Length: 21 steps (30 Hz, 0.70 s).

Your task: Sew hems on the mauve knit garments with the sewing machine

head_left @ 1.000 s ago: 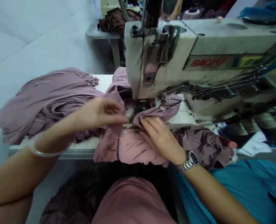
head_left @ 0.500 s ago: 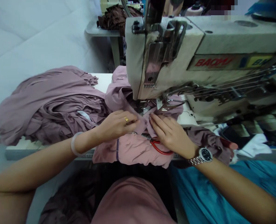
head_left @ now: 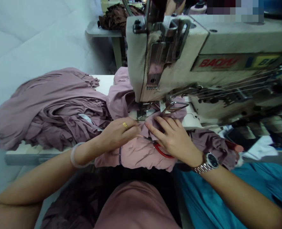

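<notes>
Mauve fabric (head_left: 120,100) lies around the needle area of a sewing machine (head_left: 169,66), partly hidden beneath its head. My left hand (head_left: 124,132), with a gold ring, pinches the fabric's near edge just in front of the presser foot (head_left: 144,114). Flat on the same fabric, to the right of the foot, rests my right hand (head_left: 175,138), its fingers stretched out and somewhat apart. Red-handled scissors (head_left: 163,152) lie partly under this hand, on a pink cloth (head_left: 141,156) along the table's front.
A large heap of mauve fabric pieces (head_left: 47,105) covers the left of the table (head_left: 21,157). Darker cloth (head_left: 207,143) lies right of my right hand. Blue fabric (head_left: 226,194) hangs low at the right. Brown cloth (head_left: 119,17) sits on another table behind.
The fabric edge has shifted, baring more of the plate around the presser foot. My left hand has moved slightly left and down. My right index finger has reached left, away from the other fingers.
</notes>
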### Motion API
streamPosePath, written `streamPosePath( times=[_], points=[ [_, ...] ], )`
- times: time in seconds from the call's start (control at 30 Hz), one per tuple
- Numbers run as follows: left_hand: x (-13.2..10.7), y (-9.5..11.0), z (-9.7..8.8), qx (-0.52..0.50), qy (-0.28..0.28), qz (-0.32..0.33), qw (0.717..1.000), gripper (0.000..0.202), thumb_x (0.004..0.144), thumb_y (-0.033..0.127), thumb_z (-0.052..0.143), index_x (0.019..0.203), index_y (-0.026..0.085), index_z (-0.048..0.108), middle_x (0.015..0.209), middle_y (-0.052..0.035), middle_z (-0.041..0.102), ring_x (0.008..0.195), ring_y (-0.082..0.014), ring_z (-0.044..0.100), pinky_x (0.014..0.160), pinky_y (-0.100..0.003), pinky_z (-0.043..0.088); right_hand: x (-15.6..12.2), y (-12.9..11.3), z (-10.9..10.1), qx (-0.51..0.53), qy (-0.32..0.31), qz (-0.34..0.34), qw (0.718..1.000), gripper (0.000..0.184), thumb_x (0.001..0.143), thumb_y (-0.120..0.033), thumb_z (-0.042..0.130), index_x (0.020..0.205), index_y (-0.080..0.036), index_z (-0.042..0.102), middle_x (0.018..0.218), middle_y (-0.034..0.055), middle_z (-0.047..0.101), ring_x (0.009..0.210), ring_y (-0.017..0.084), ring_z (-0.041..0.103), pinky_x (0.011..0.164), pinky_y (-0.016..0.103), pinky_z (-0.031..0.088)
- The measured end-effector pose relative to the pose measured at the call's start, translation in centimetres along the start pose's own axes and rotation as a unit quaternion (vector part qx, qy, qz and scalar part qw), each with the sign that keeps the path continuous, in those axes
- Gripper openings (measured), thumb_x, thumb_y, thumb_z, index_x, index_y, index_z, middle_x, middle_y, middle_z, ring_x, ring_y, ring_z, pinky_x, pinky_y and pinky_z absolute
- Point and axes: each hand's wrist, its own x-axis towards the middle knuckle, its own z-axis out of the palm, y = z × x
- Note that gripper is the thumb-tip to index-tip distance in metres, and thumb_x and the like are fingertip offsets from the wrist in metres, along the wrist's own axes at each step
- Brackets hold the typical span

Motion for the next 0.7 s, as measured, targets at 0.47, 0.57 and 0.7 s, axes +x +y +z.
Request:
streamPosePath(
  times=[0.47, 0.57, 0.7],
  points=[
    [-1.3, 1.6, -0.4, 0.079, -0.094, -0.045, 0.991, 0.035, 0.095, 0.016, 0.046, 0.129, 0.009, 0.053, 0.121, -0.0134, 0.062, 0.106, -0.0239, 0.058, 0.084, -0.036, 0.049, 0.0, -0.5, 0.1, 0.014, 0.036, 0.021, 0.999, 0.05, 0.088, -0.019, 0.055, 0.135, -0.003, 0.05, 0.124, 0.0176, 0.06, 0.103, 0.028, 0.05, 0.079, 0.039, 0.043],
    [-1.3, 2.1, -0.4, 0.107, -0.112, -0.104, 0.982, 0.038, 0.095, 0.018, 0.047, 0.132, 0.013, 0.053, 0.12, -0.0127, 0.062, 0.102, -0.025, 0.058, 0.078, -0.038, 0.049, 0.4, -1.2, 0.4, 0.012, 0.067, 0.024, 0.997, 0.04, 0.087, -0.015, 0.053, 0.125, -0.004, 0.058, 0.126, 0.018, 0.06, 0.11, 0.03, 0.05, 0.082, 0.042, 0.045],
    [-0.7, 2.6, 0.5, 0.139, -0.115, -0.138, 0.974, 0.038, 0.095, 0.019, 0.049, 0.132, 0.017, 0.055, 0.117, -0.0118, 0.062, 0.101, -0.0256, 0.057, 0.078, -0.039, 0.047, 1.2, -2.0, 1.1, 0.107, 0.101, 0.06, 0.987, 0.042, 0.089, -0.014, 0.047, 0.129, -0.001, 0.054, 0.132, 0.0194, 0.057, 0.123, 0.029, 0.047, 0.099, 0.045, 0.045]
  ],
)
